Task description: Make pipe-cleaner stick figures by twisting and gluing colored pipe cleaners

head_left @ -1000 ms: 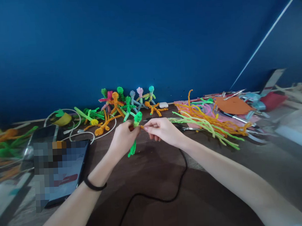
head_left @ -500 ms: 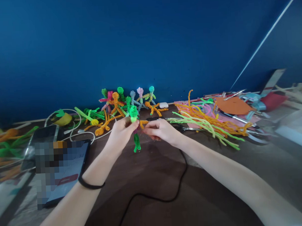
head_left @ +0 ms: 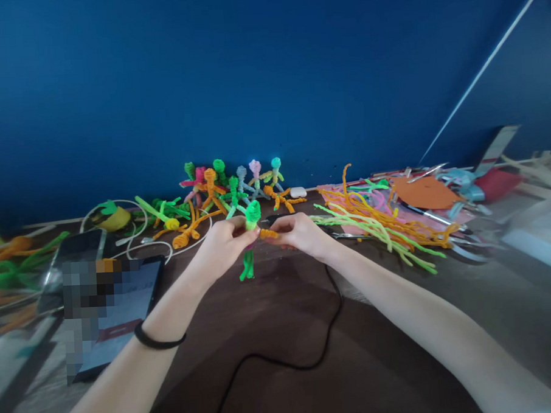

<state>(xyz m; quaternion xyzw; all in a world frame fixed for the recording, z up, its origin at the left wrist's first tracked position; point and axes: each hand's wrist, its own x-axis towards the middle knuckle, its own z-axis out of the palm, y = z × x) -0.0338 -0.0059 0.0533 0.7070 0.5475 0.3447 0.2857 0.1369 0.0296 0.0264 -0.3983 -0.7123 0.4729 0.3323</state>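
Viewed from my remote station, left to right. Well to the left of the left fingers, I record a dark phone-like device and, nearer, a tablet, its screen partly obscured by pixelation. A white cable loops beyond it. A black band sits on the left wrist. The left hand has its thumb and fingers closed around the middle of a fuzzy figure; its green head stands above the grip, its green legs hang below. Behind those fingers a group of coloured figures stands along the blue wall. Just right of the left thumb is an orange coil; I cannot tell whether it is joined to the figure. The right hand pinches the coil's outer end, fingers narrow. Beyond the right fingers lies a white case; nearer than them, a black cord curves over the table. Right of them lie orange strands, green strands and an orange sheet.
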